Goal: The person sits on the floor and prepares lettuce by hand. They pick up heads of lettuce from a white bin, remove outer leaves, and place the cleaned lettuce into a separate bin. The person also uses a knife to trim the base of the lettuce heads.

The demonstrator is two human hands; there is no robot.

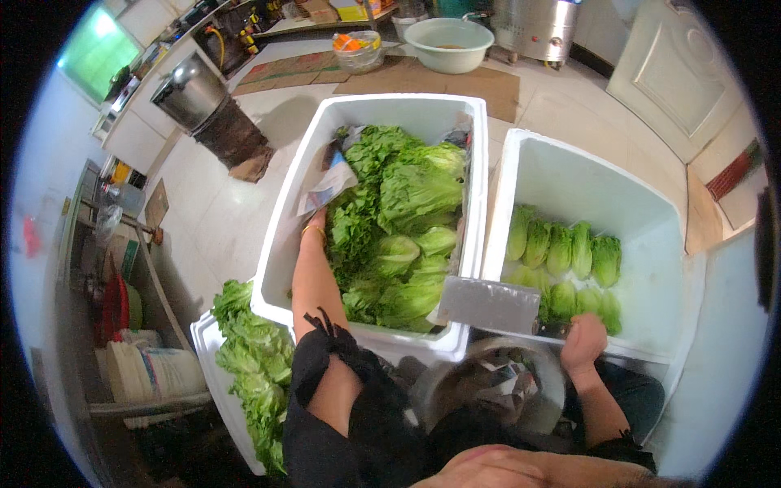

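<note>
My left hand (318, 219) reaches into the white foam box in the middle, at the left side of its leafy green lettuces (421, 183). A sheet of printed paper (329, 186) stands up at my fingertips; whether they grip it is hard to tell. My right hand (584, 343) is closed on the dark handle of a cleaver (489, 304), its broad blade lying level over the near right corner of that box (482, 219). In the right foam box (653, 305), small lettuce heads (558, 250) lie in two rows.
More lettuce (256, 366) lies on a foam lid (223, 390) at the lower left. Below the boxes stands a round bin (552, 378) with scraps inside. A metal pot (189, 91), a pale green basin (449, 46) and cardboard (427, 79) are farther off on the floor.
</note>
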